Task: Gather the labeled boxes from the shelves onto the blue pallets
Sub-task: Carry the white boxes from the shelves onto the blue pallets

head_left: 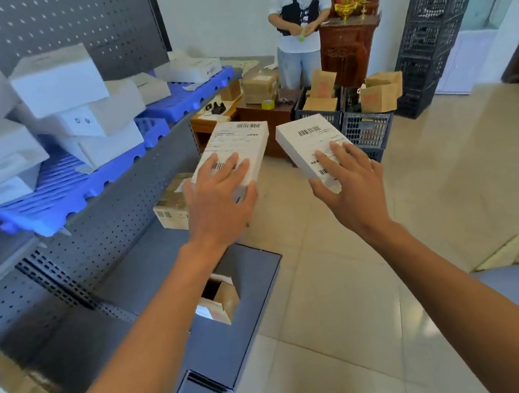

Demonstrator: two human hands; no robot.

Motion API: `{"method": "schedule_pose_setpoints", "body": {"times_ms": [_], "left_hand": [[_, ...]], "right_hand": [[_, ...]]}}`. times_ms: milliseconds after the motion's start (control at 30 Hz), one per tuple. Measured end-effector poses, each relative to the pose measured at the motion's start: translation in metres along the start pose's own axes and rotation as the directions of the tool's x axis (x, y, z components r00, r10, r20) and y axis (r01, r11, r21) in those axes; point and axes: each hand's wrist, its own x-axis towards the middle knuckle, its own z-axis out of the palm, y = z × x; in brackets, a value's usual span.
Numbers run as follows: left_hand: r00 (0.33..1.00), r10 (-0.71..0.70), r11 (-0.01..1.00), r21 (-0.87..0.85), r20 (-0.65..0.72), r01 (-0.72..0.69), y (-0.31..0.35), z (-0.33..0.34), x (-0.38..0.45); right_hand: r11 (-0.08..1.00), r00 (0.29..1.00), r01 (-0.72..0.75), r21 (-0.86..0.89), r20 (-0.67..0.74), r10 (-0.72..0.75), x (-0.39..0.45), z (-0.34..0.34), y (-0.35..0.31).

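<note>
I've got my left hand [217, 192] and right hand [346, 180] each clamped on a labeled box [237, 145], mid-carry I judge; next, swing left and set both on the blue pallet [61, 188].

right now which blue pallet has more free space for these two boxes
The far blue pallet: it carries only a few flat boxes, while the near blue pallet is piled with white boxes.
</note>
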Motion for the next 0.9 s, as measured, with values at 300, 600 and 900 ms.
{"method": "schedule_pose_setpoints", "body": {"times_ms": [300, 600, 900], "left_hand": [[0.991, -0.072, 0.991, 0.104, -0.110, 0.084, -0.010, 0.036, 0.104], [0.935, -0.232, 0.941, 0.182, -0.269, 0.286, -0.025, 0.054, 0.178], [0.873, -0.294, 0.875, 0.256, -0.390, 0.410, -0.057, 0.040, 0.216]], "right_hand": [[0.986, 0.995, 0.102, 0.130, -0.032, -0.099, 0.134, 0.050, 0.023], [0.917, 0.955, 0.292, 0.273, -0.025, -0.297, 0.259, 0.086, 0.027], [0.793, 0.873, 0.461, 0.398, -0.040, -0.487, 0.343, 0.131, -0.015]]}}
